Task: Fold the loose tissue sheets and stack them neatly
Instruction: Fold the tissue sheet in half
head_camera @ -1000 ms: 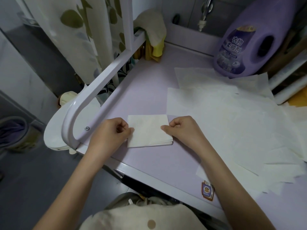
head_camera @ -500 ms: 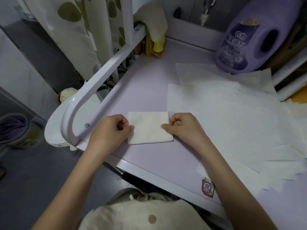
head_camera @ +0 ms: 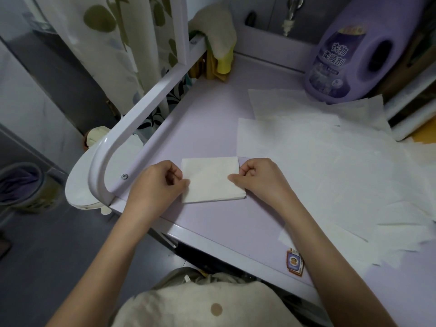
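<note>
**Folded tissue held at both edges on the lavender table**

Lavender table (head_camera: 212, 109) fills the middle of the view, with a white curved rail (head_camera: 141, 109) along its left side and a leaf-print curtain (head_camera: 106, 43) behind that. Near the front edge lies a folded tissue (head_camera: 212, 182), a small, thick square flat on the tabletop. The left hand (head_camera: 158, 182) has its fingers curled, and its thumb pinches the square's left edge. The right hand (head_camera: 257, 178) is curled the same way, with its thumb on the right edge. The two hands are apart, with the square between them.

Just right of the square, the loose tissue sheets (head_camera: 318, 166) lie unfolded in an overlapping, uneven spread that reaches the table's right side. At the back right, a purple detergent bottle (head_camera: 349, 55) stands with its base touching the far sheets. A yellow and cream cloth (head_camera: 219, 43) hangs over the rail at the back corner. A small sticker (head_camera: 294, 261) sits by the front edge, and a bucket (head_camera: 21, 185) stands on the floor to the left.
</note>
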Available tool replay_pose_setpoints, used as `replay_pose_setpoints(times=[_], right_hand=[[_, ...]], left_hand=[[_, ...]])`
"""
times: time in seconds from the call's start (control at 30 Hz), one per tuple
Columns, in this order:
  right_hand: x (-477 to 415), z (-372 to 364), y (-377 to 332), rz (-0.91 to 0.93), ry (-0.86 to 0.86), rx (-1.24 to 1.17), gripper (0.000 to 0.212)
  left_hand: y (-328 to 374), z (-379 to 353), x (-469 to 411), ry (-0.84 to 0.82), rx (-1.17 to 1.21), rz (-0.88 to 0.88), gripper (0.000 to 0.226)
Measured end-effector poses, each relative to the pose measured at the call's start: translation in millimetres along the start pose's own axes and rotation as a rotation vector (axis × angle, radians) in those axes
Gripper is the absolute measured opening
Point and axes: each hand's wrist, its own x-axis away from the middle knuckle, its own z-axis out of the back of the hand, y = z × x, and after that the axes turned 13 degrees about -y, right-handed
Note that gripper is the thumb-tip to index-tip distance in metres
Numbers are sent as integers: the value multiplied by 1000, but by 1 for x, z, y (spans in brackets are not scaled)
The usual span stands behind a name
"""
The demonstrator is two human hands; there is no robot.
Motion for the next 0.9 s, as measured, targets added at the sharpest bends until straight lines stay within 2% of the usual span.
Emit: replay_pose_setpoints(times=[0.13, 0.27, 0.33, 0.4, 0.57, 0.8, 0.9], right_hand=[[1, -1, -3, -13, 51, 50, 38], [10, 0, -8, -13, 195, 210, 51], [11, 3, -6, -15, 220, 194, 45], [11, 3, -5, -22, 194, 184, 30], [15, -6, -9, -12, 134, 243, 15], [16, -7, -9, -4, 155, 239, 12], [18, -7, -10, 10, 150, 266, 12]], left_hand=[[3, 0, 2, 15, 27, 8, 12], [7, 0, 11, 76, 155, -9, 33], [9, -3, 16, 47, 262, -31, 44], [9, -9, 20, -9, 354, -37, 51], [16, -25, 23, -61, 534, -22, 60], [21, -30, 20, -89, 578, -43, 65], [17, -29, 20, -82, 499, -51, 77]])
